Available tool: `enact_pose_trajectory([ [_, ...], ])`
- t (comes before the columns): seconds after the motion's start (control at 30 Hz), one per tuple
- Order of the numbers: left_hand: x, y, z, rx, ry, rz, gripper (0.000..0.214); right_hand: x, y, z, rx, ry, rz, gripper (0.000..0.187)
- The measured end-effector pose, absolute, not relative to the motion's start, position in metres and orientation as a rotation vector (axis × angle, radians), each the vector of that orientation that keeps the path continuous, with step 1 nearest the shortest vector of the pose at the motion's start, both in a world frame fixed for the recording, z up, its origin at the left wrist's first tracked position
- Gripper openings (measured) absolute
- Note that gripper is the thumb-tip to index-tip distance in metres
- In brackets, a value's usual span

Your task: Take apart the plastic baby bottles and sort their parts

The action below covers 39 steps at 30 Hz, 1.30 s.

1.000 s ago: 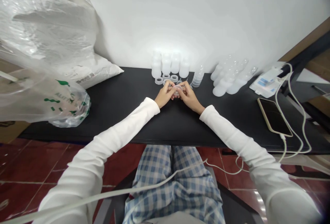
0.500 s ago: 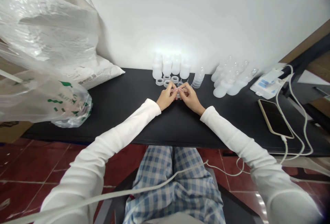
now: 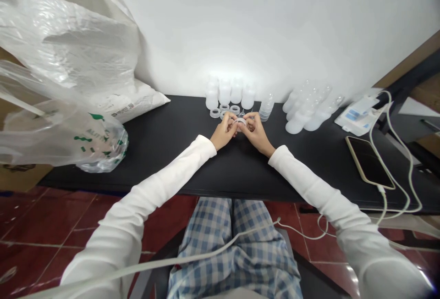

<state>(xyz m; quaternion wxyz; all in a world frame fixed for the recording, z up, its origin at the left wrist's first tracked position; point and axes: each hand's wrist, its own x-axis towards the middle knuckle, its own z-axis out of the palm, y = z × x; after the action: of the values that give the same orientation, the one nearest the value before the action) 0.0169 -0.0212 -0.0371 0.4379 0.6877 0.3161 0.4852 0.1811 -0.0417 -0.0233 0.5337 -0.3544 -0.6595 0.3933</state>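
Observation:
Both of my hands meet over the black table, fingers closed around one small clear screw ring [image 3: 239, 121]. My left hand [image 3: 223, 132] pinches the ring's left side, and my right hand [image 3: 257, 134] grips its right side. Whether a teat sits inside the ring I cannot tell. Just behind my fingers lie several loose translucent rings [image 3: 215, 113] and a clear teat [image 3: 242, 113], partly hidden. Several frosted bottles [image 3: 225, 91] stand behind them against the wall. To the right of these is a stack of clear caps [image 3: 266, 108].
Several capped frosted bottles [image 3: 296, 123] lie in a pile at the right. Beyond are a white packet [image 3: 357, 115], a phone [image 3: 370, 163] and its white cable [image 3: 409, 152]. Large plastic bags [image 3: 99, 138] fill the left end. A cable also crosses my lap.
The ring between my fingers has tipped, so its round edge shows more plainly. My right fingers have shifted on it. The whole view has moved slightly.

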Motion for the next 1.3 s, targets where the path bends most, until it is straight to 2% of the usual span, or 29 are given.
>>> enact_pose_trajectory([
  [0.1, 0.013, -0.012, -0.039, 1.727, 0.719, 1.311, 0.038, 0.182, -0.038, -0.025, -0.769, -1.484, 1.045, 0.067],
  [0.3, 0.011, -0.007, -0.037, 1.790, 0.699, 1.374, 0.028, 0.184, -0.038, -0.021, -0.790, -1.508, 1.096, 0.046],
  [0.47, -0.003, 0.005, -0.038, 1.862, 0.973, 1.514, 0.023, 0.183, -0.042, -0.017, -0.834, -1.448, 0.924, 0.048],
  [0.6, -0.019, 0.033, -0.039, 1.770, 1.442, 1.753, 0.053, 0.182, -0.043, -0.016, -0.876, -1.458, 0.852, 0.050],
  [0.7, -0.020, 0.055, -0.037, 1.704, 1.616, 1.702, 0.073, 0.181, -0.044, -0.016, -0.881, -1.468, 0.827, 0.049],
  [0.77, -0.018, 0.064, -0.033, 1.679, 1.691, 1.612, 0.077, 0.181, -0.044, -0.017, -0.890, -1.459, 0.809, 0.050],
  [0.83, -0.015, 0.070, -0.028, 1.648, 1.765, 1.509, 0.073, 0.181, -0.043, -0.018, -0.908, -1.457, 0.785, 0.049],
  [0.93, -0.015, 0.072, -0.022, 1.584, 1.862, 1.393, 0.056, 0.182, -0.042, -0.021, -0.940, -1.518, 0.695, 0.046],
  [1.03, -0.019, 0.068, -0.021, 1.561, 1.916, 1.436, 0.045, 0.185, -0.042, -0.021, -0.925, -1.632, 0.542, 0.038],
  [1.17, -0.028, 0.051, -0.026, 1.826, 1.824, 1.613, 0.049, 0.193, -0.037, -0.021, -0.873, -1.713, 0.382, 0.031],
  [1.3, -0.042, 0.021, -0.027, 2.305, 1.620, 1.423, 0.049, 0.201, -0.028, -0.025, -0.883, -1.680, 0.371, 0.031],
])
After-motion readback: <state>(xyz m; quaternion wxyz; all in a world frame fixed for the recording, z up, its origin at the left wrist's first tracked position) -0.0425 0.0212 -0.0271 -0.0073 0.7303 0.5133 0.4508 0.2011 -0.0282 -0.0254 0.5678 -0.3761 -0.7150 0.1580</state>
